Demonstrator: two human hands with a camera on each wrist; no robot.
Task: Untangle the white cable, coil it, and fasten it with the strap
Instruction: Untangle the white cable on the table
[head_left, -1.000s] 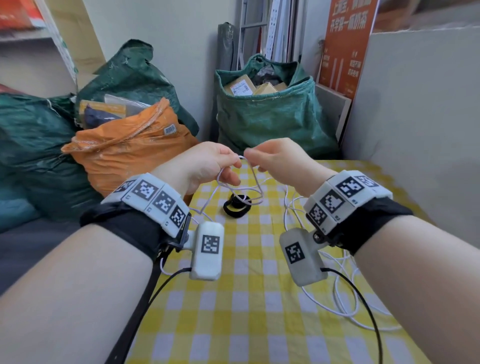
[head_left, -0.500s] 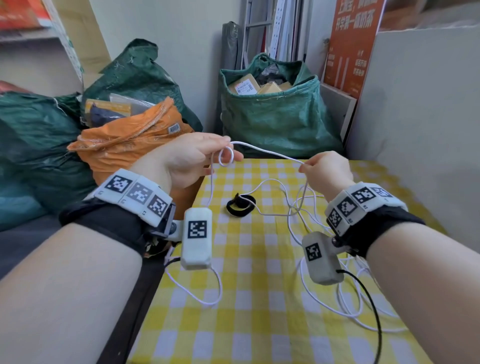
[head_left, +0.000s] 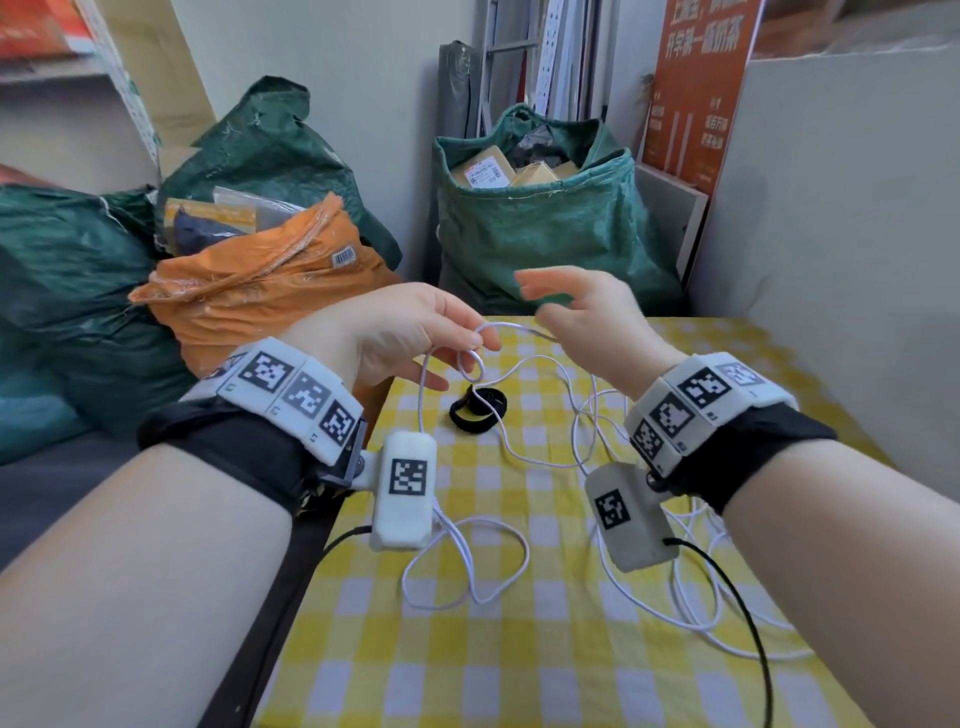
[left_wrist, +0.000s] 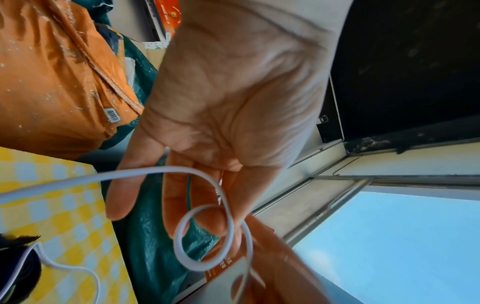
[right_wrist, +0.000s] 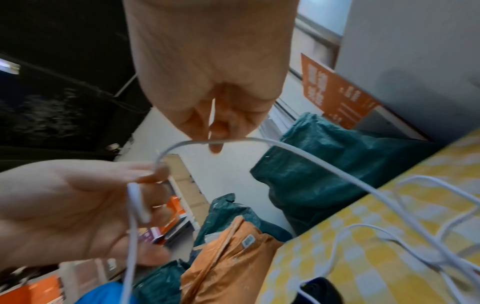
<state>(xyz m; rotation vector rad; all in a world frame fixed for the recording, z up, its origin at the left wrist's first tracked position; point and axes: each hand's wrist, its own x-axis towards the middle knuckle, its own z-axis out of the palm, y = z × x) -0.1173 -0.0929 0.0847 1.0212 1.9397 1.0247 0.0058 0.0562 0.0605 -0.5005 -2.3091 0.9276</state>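
The white cable (head_left: 467, 564) lies in loose tangled loops on the yellow checked tablecloth (head_left: 519, 665). My left hand (head_left: 478, 345) is raised over the table's far left edge and pinches the cable between thumb and forefinger, with a small loop (left_wrist: 205, 236) hanging just below the pinch. My right hand (head_left: 535, 301) hovers just right of it, fingers spread and blurred. In the right wrist view a fingertip (right_wrist: 215, 147) sits at the cable strand (right_wrist: 298, 151) without gripping it. The black strap (head_left: 478, 408) lies curled on the cloth below both hands, with a cable strand across it.
An orange sack (head_left: 270, 296) and dark green bags (head_left: 67, 291) crowd the table's left side. A green sack of parcels (head_left: 545, 234) stands behind the far edge. A grey panel (head_left: 831, 234) walls the right side. More cable loops (head_left: 701, 597) lie under my right wrist.
My right hand has let go of the cable it was pulling taut, opened, and moved up toward the left hand. The strand has slackened. My left hand keeps its pinch.
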